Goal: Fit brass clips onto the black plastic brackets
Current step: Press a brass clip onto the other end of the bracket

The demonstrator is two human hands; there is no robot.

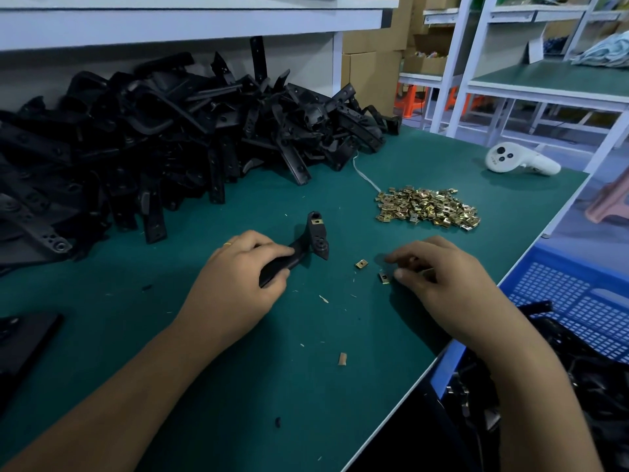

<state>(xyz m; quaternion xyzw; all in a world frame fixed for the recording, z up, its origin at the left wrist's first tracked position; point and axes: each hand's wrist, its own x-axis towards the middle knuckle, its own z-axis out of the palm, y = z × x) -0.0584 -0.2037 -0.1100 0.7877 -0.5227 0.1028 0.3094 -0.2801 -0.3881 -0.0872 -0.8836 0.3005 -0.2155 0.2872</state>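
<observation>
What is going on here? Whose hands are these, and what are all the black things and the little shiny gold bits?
This picture comes from a camera worn on a person's head, looking down at their own two hands at a green work table. The left hand grips one black plastic bracket, which already has a brass clip on its far end. The right hand reaches down to small loose brass clips on the table; whether it holds one already is hard to tell. Behind lie a big heap of black brackets and a pile of brass clips. The white handheld controller lies unused.
</observation>
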